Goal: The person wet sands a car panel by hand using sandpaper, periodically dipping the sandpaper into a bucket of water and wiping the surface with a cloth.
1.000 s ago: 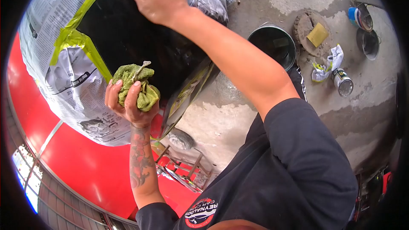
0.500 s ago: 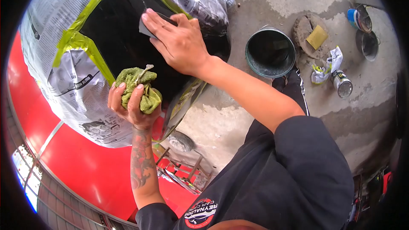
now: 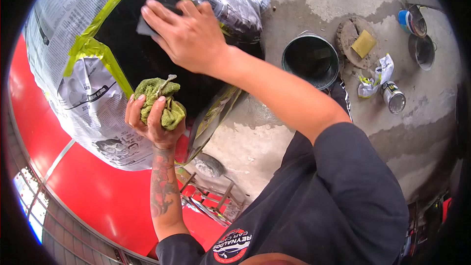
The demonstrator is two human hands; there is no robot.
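Head view, right hand (image 3: 190, 37): arm stretched across, palm down, fingers laid over a gray pad (image 3: 145, 27) on the black panel (image 3: 128, 44).
Left hand (image 3: 159, 130): fingers curled around a bunched green cloth (image 3: 162, 103), right by the yellow tape (image 3: 116, 71).
Hard to see: pad's mostly under blurry fingers; both hands block some panel.

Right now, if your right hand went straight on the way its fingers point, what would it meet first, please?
The right hand would probably meet the yellow-green masking tape edging the black panel, with newspaper beyond; the hand's height above the panel is unclear.
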